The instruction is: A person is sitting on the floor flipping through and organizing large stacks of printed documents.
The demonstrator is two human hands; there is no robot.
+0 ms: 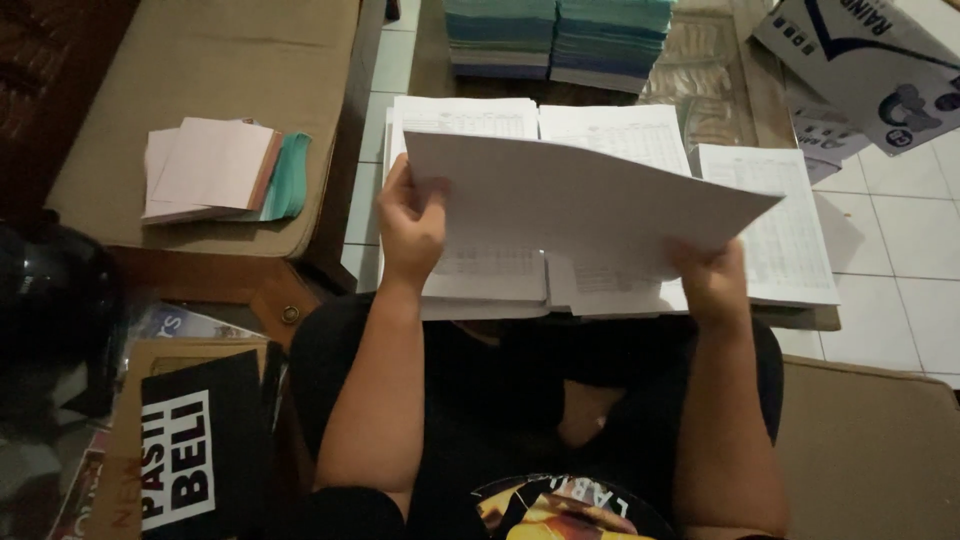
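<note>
Left hand (408,222) & right hand (712,282) each pinch the big white sheet (570,200) at its near corners, 12 o'clock from person's lap — looks light, floppy, prob. best gripped by edges.

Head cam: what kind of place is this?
Probably a home room used for paperwork: cushioned wooden seat, low table on white tiled floor, stacks of coloured paper. Both hands, left hand and right hand, hold a large printed sheet.

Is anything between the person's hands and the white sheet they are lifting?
Nothing visible. The left hand and right hand both grip the white sheet directly at its near edge, holding it above the printed stacks.
</note>
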